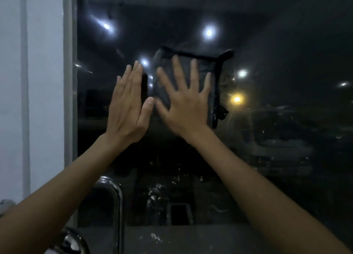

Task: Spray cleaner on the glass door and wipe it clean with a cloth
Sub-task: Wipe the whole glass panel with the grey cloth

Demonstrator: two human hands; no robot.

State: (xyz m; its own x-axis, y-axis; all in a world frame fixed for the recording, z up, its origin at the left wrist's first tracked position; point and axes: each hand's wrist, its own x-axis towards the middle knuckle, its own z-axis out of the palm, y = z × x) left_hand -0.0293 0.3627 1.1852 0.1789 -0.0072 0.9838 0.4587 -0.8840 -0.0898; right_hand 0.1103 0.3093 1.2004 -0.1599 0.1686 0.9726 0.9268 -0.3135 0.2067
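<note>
While left hand (127,110) is flat, splayed right hand (186,104) presses cloth (203,65) to glass door (286,43).

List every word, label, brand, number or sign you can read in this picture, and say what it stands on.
None: no text can be read.
The glass door, the dark cloth under the right hand and the metal handle show no lettering; the lights beyond the glass are only blurred glows.
</note>
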